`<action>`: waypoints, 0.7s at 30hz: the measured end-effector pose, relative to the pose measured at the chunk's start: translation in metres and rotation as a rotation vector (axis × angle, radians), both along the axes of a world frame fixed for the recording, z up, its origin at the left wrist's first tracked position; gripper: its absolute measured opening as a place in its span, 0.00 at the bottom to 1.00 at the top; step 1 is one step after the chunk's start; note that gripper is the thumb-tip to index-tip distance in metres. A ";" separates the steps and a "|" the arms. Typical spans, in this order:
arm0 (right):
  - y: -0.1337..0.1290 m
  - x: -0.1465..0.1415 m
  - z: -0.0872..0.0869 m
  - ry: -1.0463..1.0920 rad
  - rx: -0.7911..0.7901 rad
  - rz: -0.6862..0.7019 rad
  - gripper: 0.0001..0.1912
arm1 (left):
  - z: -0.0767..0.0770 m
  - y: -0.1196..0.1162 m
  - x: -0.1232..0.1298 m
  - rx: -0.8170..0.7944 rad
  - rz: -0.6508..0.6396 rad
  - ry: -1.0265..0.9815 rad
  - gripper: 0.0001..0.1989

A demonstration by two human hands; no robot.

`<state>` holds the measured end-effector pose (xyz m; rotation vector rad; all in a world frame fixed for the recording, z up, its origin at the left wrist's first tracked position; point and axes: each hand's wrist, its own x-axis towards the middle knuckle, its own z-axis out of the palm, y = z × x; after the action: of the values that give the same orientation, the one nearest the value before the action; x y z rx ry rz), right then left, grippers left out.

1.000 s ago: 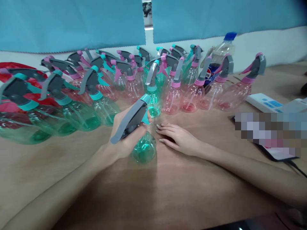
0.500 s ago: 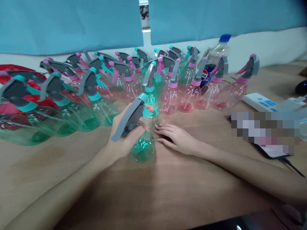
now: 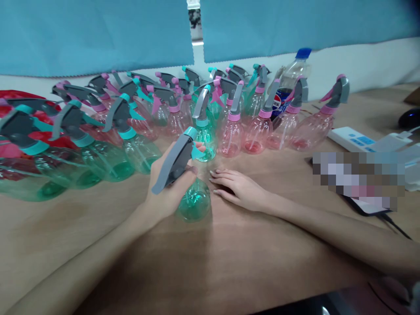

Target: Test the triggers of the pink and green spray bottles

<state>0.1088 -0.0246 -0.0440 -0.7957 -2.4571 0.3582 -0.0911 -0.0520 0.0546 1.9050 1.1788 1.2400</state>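
My left hand is wrapped round the neck of a green spray bottle with a grey and turquoise trigger head. The bottle stands on the wooden table, its nozzle pointing away from me. Part of its neck is hidden by my fingers and thumb. My right hand rests palm down on the table to the right of the bottle, fingers stretched out and holding nothing. Just beyond the hands stands another green spray bottle, and right of it a pink spray bottle.
Several more green and pink spray bottles fill the table's back and left, including a green one. A cola bottle with a blue cap stands behind. At right lie a power strip and a phone with a cable.
The view has shifted very slightly. Both hands and the held spray bottle keep practically the same places on the table.
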 end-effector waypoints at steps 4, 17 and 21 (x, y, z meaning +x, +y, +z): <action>0.000 0.000 0.000 0.007 0.003 -0.003 0.18 | 0.000 0.000 0.000 -0.001 0.012 0.005 0.06; 0.000 0.001 -0.002 0.000 -0.024 0.009 0.18 | -0.002 -0.001 -0.005 -0.029 0.023 0.084 0.19; 0.000 0.001 -0.001 -0.004 -0.017 0.005 0.18 | 0.001 -0.002 -0.003 -0.030 0.033 0.085 0.19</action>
<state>0.1100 -0.0248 -0.0452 -0.7992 -2.4635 0.3804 -0.0941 -0.0537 0.0556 1.9404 1.2704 1.1611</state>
